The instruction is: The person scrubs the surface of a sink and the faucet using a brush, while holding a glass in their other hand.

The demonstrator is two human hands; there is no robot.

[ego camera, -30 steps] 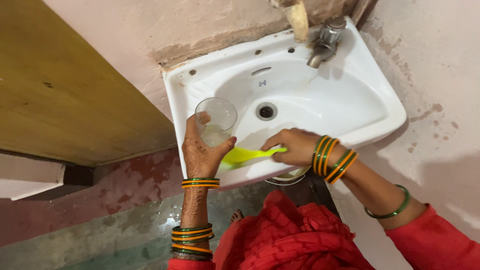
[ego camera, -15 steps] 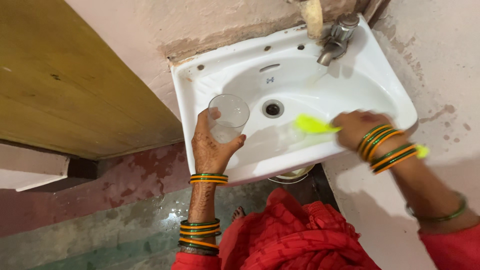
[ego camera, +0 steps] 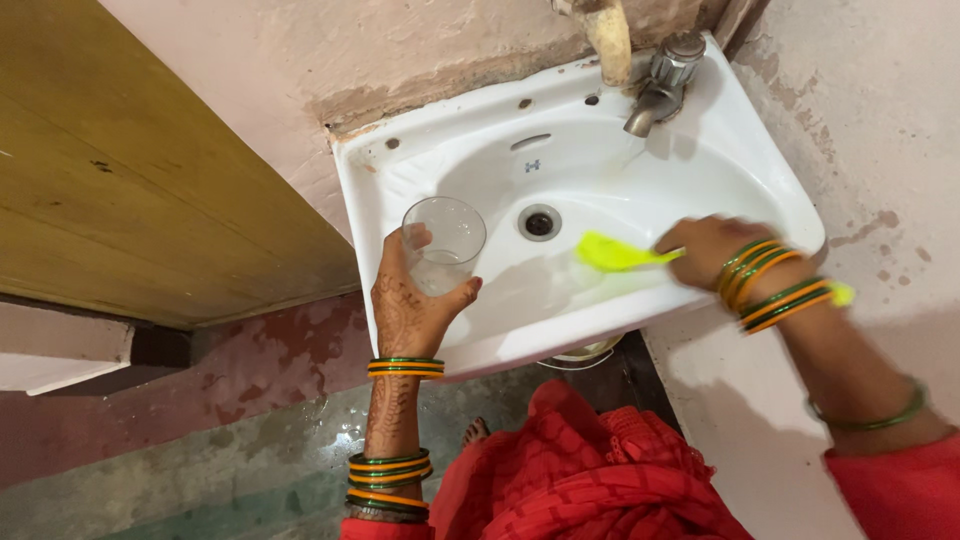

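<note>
Wrapped around a clear drinking glass (ego camera: 443,243), the left hand (ego camera: 410,300) has its thumb on the near wall and its fingers curled behind, the grip closed firmly on the lower half. That glass stands upright over the left side of the white wall basin (ego camera: 740,170), at about nine o'clock from the drain (ego camera: 539,223), its mouth open towards the camera. At three o'clock from the drain the right hand (ego camera: 708,250) is closed on the handle of a yellow-green brush (ego camera: 612,253), whose flat head points towards nine o'clock and hovers over the basin's front slope, just beside the drain; whether it touches the porcelain cannot be told. A metal tap (ego camera: 660,85) sits on the back rim at one o'clock. Green and orange bangles (ego camera: 775,290) ring both wrists. At six o'clock a red garment (ego camera: 590,470) hangs below the basin, with a wet concrete floor (ego camera: 250,460) at seven o'clock and a wooden panel (ego camera: 130,160) at ten.
</note>
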